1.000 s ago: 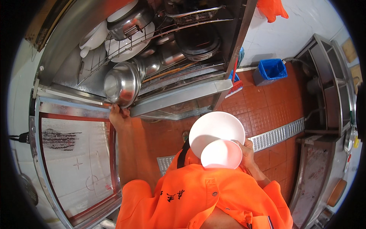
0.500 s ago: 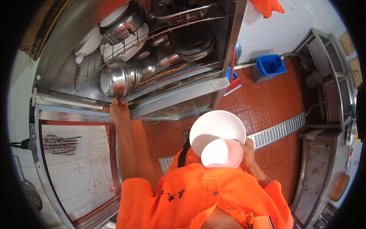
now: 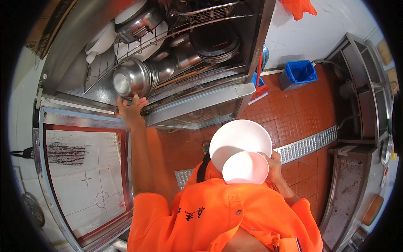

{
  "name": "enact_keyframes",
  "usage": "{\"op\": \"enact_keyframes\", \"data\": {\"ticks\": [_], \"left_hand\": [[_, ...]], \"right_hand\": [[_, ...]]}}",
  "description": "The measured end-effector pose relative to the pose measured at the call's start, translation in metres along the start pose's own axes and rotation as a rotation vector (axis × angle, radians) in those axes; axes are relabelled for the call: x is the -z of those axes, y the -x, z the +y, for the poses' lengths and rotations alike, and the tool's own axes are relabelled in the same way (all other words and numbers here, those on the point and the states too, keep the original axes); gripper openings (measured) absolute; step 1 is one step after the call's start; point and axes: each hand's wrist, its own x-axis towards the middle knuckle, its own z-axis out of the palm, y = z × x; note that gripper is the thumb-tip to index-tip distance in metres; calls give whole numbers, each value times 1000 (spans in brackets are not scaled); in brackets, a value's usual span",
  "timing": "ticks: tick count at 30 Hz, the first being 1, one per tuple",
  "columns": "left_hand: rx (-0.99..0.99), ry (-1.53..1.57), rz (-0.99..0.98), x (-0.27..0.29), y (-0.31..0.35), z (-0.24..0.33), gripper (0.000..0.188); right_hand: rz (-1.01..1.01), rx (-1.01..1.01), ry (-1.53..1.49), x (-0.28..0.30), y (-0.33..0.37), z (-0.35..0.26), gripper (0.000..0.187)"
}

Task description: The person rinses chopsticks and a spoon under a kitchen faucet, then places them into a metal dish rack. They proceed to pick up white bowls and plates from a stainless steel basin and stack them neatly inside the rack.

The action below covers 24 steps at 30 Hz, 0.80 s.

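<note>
My left hand [image 3: 132, 110] is at the front edge of the cabinet's lower wire rack, its fingers spread just below a row of nested steel bowls [image 3: 131, 78]. The fingertips are at or close to the bowls' underside; nothing is gripped. Against my body, my right hand [image 3: 273, 166] holds two white dishes by their right rims: a large white plate [image 3: 240, 133] and a smaller white bowl [image 3: 245, 168] overlapping its near part. Some of the right fingers are hidden behind the dishes.
The cabinet's glazed door [image 3: 201, 108] stands open. Behind the bowls are a steel pot [image 3: 140, 27], white dishes and a black lidded container [image 3: 215, 44]. A red broom [image 3: 259, 93] and blue-lined bin [image 3: 299, 74] stand far right, above a floor drain grate [image 3: 308, 145]. Steel shelving [image 3: 365, 88] lines the right.
My left hand has let go of the steel bowls, its fingers opening from a pinch at their lower edge. The right hand and its dishes have hardly moved.
</note>
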Motion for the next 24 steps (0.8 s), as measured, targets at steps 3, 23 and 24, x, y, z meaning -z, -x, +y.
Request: {"op": "enact_keyframes", "data": {"ticks": [3,23,24], "left_hand": [[-21,-48,-41,8,-9,-5,69],[-67,-238,-68,12,-9,-24,79],[-70,-236,-61,11,-7,-24,78]], "right_hand": [[6,8,-1,-1,2,-2,28],[-7,6,9,4,-1,0,28],[-4,3,6,4,-1,0,28]]}}
